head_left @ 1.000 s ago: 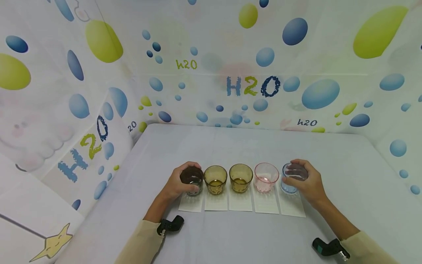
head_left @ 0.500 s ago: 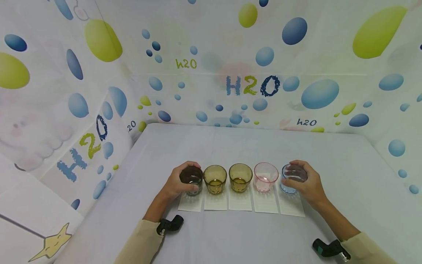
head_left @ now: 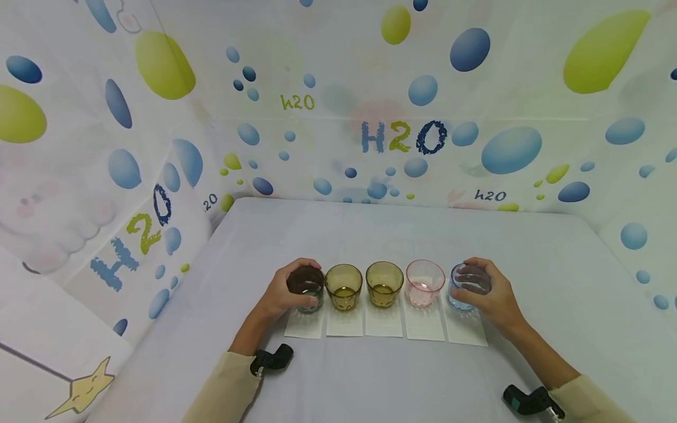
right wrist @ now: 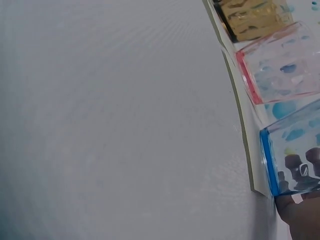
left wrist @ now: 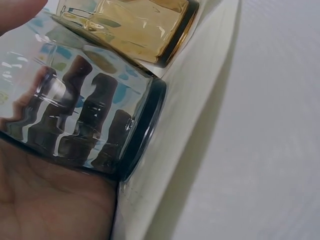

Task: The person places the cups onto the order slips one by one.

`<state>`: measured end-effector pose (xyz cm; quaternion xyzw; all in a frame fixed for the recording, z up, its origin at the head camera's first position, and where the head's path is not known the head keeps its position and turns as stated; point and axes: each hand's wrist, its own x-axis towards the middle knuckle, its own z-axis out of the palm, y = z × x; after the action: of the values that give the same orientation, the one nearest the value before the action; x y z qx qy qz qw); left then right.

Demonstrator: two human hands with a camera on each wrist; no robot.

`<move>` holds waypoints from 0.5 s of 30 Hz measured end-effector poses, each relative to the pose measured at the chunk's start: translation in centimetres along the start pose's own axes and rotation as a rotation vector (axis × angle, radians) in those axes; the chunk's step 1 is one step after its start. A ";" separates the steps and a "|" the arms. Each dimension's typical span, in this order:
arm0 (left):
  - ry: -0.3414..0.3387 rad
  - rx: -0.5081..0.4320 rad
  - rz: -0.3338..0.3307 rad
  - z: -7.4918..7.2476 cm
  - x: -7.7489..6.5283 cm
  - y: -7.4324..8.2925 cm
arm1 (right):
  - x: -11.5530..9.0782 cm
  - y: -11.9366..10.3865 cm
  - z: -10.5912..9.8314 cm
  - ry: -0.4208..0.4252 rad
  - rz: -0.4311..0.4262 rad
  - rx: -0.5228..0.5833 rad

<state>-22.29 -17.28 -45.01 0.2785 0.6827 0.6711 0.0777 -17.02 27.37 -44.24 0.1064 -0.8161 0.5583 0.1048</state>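
Glass tumblers stand upright in a row across the table, each on a white card. My left hand (head_left: 279,292) grips the dark grey glass (head_left: 312,288) at the left end, thumb in front and fingers curled behind it. Through its clear wall the fingers show in the left wrist view, where the same grey glass (left wrist: 90,100) fills much of the frame. At the right end my right hand (head_left: 496,292) holds the blue glass (head_left: 459,298) the same way. Two amber glasses (head_left: 344,288) and a pink glass (head_left: 425,285) stand between the hands.
White cards (head_left: 384,324) stick out toward me from under the glasses. A white cloth covers the table (head_left: 381,376), and printed sheets (head_left: 338,117) hang behind and at the left. Each wrist wears a small black camera (head_left: 275,358).
Both hands keep their grip on the end glasses, and the row stays in place. Only a very slight shift of the whole head view shows.
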 end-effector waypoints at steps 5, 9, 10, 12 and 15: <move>-0.042 -0.019 0.018 -0.7 0.3 0.0 | 0.5 0.2 -0.1 -0.032 0.003 -0.013; -0.089 -0.017 0.043 -1.5 0.9 -0.1 | 0.7 0.2 -0.5 -0.073 0.003 -0.043; -0.096 -0.011 0.045 -1.6 1.0 -0.2 | 0.7 0.1 -0.6 -0.084 0.003 -0.049; -0.102 0.003 0.050 -1.9 1.0 -0.3 | 0.6 -0.2 -1.0 -0.105 -0.002 -0.086; -0.086 0.030 0.037 -2.4 0.9 -0.1 | 0.4 -0.9 -1.4 -0.133 -0.014 -0.163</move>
<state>-24.17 -18.93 -44.64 0.3210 0.6834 0.6494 0.0903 -17.08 28.34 -42.77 0.1401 -0.8631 0.4811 0.0624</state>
